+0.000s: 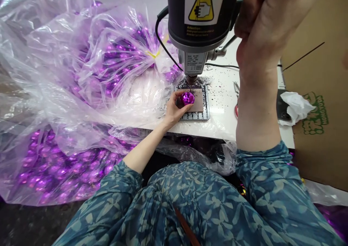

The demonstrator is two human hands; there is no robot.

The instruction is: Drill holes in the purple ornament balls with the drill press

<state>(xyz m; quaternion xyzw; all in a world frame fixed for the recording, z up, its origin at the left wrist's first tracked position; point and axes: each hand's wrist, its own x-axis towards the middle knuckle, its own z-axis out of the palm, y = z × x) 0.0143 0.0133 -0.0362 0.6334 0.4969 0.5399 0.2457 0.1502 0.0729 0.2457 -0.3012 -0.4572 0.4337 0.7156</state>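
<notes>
My left hand is closed around the side of a shiny purple faceted ball, with thumb and fingers on it. The ball sits on a small brown board on the slotted grey base plate of a drill press. Just above and behind the ball is the chuck; the drill bit's tip cannot be made out. My right hand is raised beside the motor housing, fingers curled round the end of the metal lever. The grip itself is hidden by the hand.
Large clear plastic bags of purple balls fill the left side. Dark shavings litter the white table. Red-handled scissors lie right of the plate. Farther right are crumpled white tissue and a cardboard box.
</notes>
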